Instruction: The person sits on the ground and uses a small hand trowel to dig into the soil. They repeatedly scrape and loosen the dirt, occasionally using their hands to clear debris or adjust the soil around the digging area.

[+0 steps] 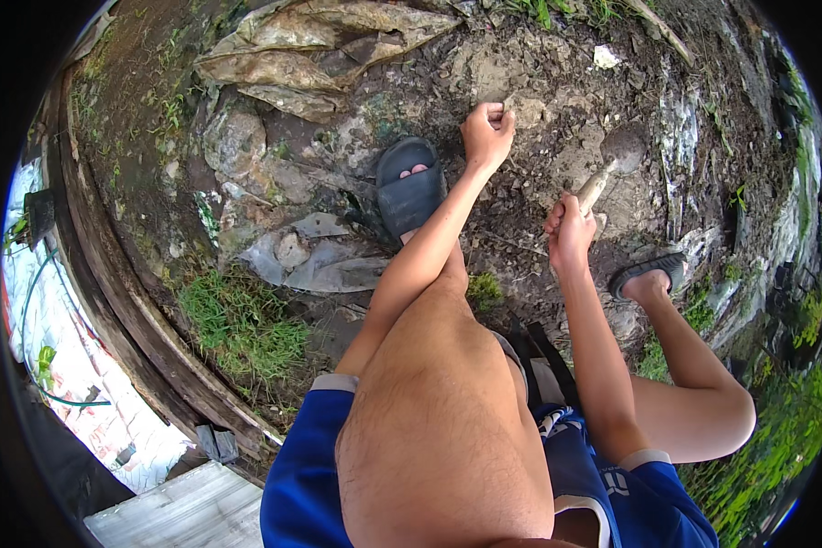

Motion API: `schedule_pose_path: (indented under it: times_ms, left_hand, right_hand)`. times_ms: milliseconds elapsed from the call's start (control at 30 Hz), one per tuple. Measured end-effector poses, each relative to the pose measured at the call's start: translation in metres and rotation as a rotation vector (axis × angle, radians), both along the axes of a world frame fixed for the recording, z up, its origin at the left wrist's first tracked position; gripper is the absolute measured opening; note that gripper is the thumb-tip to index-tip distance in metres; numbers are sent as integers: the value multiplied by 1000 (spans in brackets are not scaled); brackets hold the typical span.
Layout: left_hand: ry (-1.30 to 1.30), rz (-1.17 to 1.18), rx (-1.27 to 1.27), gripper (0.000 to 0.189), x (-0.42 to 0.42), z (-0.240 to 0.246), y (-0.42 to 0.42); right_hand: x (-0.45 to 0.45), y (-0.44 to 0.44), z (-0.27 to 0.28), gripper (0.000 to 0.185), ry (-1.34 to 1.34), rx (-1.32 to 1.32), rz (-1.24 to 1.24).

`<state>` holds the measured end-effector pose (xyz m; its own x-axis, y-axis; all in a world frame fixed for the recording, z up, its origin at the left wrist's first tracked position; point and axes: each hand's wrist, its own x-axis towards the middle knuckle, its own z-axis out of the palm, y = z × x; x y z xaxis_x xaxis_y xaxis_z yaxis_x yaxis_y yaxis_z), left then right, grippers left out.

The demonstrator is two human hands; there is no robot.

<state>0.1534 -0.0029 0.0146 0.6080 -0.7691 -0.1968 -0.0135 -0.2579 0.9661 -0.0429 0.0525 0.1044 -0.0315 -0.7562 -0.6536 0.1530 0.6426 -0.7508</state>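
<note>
My right hand grips the pale, worn handle of a trowel. Its rounded, mud-coated blade rests on or just over the damp soil, pointing away from me. Ahead and to the left, my left hand hovers low over broken clods, fingers curled inward. Whether anything small is pinched in those fingers cannot be made out. Loose crumbs of earth lie between the two hands.
My dark slides stand on either side of the dug patch. Crumpled, muddy sheeting lies at the far left, with torn plastic nearer. Grass grows beside a long timber edge. A pale fragment sits on the soil.
</note>
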Motion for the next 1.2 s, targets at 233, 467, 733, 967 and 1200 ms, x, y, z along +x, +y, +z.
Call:
schedule_pose_path:
  times_ms: [233,467,733,967,1200]
  left_hand:
    - [-135,-52,56,27,5,16,3]
    - [-173,-58,96,24,7,18,5]
    - [-154,-50,82,28,4,8,3]
    - [-228,-72,69,27,6,11,6]
    - [-129,-101,62,26,4,6,5]
  right_hand:
    - [49,8,-4,22,690,-381,173]
    - [58,0,-6,35,871,-324,296]
    - [46,-7,-12,44,1047,-230,692]
    - [33,2,-18,47,898,-405,415]
    - [31,-10,-20,42,1012,-322,656]
